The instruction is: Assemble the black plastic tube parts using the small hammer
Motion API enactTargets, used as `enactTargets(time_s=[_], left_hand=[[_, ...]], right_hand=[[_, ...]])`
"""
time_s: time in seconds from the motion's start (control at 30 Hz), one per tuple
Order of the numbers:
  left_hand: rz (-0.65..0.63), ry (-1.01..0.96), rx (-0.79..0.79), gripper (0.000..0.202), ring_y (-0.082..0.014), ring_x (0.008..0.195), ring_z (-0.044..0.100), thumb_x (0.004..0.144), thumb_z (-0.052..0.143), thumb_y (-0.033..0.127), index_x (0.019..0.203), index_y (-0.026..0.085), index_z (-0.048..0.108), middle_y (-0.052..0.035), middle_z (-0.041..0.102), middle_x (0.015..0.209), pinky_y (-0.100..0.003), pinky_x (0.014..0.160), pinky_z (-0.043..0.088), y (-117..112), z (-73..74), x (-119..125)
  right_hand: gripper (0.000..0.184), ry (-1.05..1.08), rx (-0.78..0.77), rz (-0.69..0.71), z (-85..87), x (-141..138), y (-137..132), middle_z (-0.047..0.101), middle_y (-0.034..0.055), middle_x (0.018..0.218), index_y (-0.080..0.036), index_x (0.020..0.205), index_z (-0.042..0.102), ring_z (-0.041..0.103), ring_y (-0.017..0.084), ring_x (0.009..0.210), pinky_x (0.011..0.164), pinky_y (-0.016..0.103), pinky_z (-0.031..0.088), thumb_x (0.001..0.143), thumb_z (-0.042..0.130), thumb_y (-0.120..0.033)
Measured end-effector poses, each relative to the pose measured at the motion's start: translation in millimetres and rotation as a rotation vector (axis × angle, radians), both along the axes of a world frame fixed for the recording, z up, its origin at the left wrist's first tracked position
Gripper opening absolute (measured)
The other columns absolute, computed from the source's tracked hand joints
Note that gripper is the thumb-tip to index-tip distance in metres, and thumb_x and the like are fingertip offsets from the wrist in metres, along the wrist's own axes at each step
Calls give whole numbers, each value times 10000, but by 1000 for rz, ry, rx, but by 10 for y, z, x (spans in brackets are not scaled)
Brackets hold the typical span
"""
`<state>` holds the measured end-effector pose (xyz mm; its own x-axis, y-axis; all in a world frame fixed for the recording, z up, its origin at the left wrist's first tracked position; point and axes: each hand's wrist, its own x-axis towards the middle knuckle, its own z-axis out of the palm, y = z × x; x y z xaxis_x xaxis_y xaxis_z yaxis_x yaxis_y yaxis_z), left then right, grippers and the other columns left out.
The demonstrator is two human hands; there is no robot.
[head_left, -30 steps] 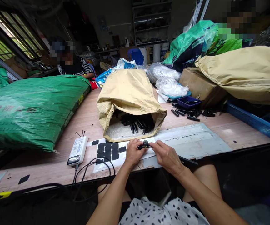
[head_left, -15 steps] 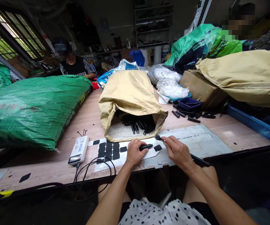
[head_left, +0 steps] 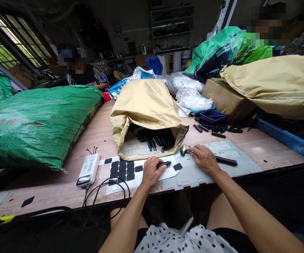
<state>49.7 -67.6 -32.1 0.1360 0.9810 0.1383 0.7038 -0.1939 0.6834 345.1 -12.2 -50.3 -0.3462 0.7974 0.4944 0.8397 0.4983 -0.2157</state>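
Observation:
Near the table's front edge my left hand (head_left: 151, 172) is closed on a black pen-shaped piece (head_left: 164, 164), over a white sheet (head_left: 141, 181) that bears several black rounded-square patches (head_left: 122, 170). My right hand (head_left: 204, 159) grips a small hammer (head_left: 226, 160) by its shaft, close to the metal head; the black handle sticks out to the right past my fingers. The hammer lies low over a grey board (head_left: 236, 154). Just beyond my hands, an open tan sack (head_left: 146, 102) holds several similar black pieces (head_left: 158, 138).
A white power bank (head_left: 88, 170) with a looped black cable stands at left, beside a large green sack (head_left: 36, 123). Loose black pieces (head_left: 217, 135), a purple tray (head_left: 213, 116) and a blue basket (head_left: 286, 138) lie to the right. Two people sit across the table.
My right hand has shifted right and slightly up with the hammer, whose handle has swung upward to lie flatter over the grey board. The left hand has stayed put with the black piece.

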Motion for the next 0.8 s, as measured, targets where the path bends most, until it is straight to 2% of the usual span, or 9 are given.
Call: enactTargets(time_s=[0.27,0.4,0.47,0.53,0.63,0.7,0.77,0.8], left_hand=[[3,-6,2,153,-232,1015,563,948,589,336,980,253,713,-15,689,1008,-384,913,386,-6,1,4],[-9,44,18,241,-226,974,558,1002,506,368,946,244,704,-21,681,971,-381,885,384,13,-14,1],[-13,54,28,322,-226,942,554,1031,439,389,910,234,694,-26,673,926,-378,860,384,6,19,3],[-26,35,52,364,-228,928,553,1042,404,404,897,228,687,-32,673,900,-380,860,385,-55,121,16],[-115,-81,45,331,-221,930,579,1031,438,426,973,224,694,-43,695,940,-364,877,409,-320,368,75],[-257,-182,-72,320,-202,904,609,1020,467,448,1029,227,699,-42,709,962,-327,844,436,-597,474,142],[-400,-233,-264,338,-180,837,626,1008,484,482,1034,236,714,-31,718,918,-290,776,448,-882,410,223],[-432,-233,-365,348,-173,797,626,993,501,504,1025,238,723,-24,718,875,-279,740,446,-1003,296,262]], right_hand=[[243,-39,-26,-72,15,-74,-27,665,72,976,-213,1135,703,558,229,934,840,345,413,965,529,-230],[228,-39,-64,-88,66,-96,-29,658,77,992,-213,1111,702,553,232,955,830,345,411,949,543,-227],[218,-39,-83,-95,87,-102,-28,655,77,997,-214,1095,703,550,230,955,828,346,410,944,546,-228],[213,-38,-91,-100,102,-105,-29,653,76,998,-213,1085,703,548,229,956,829,344,407,942,546,-227],[213,-36,-94,-102,105,-105,-32,652,77,997,-212,1083,702,545,227,958,826,338,399,938,546,-227],[215,-34,-91,-103,98,-106,-33,650,78,998,-212,1083,700,543,227,955,824,337,394,937,543,-227],[215,-32,-83,-105,85,-105,-32,649,78,996,-212,1079,698,540,227,947,821,338,389,937,537,-225],[214,-31,-78,-105,78,-104,-31,648,78,995,-213,1076,696,538,229,944,819,340,388,937,534,-225]])
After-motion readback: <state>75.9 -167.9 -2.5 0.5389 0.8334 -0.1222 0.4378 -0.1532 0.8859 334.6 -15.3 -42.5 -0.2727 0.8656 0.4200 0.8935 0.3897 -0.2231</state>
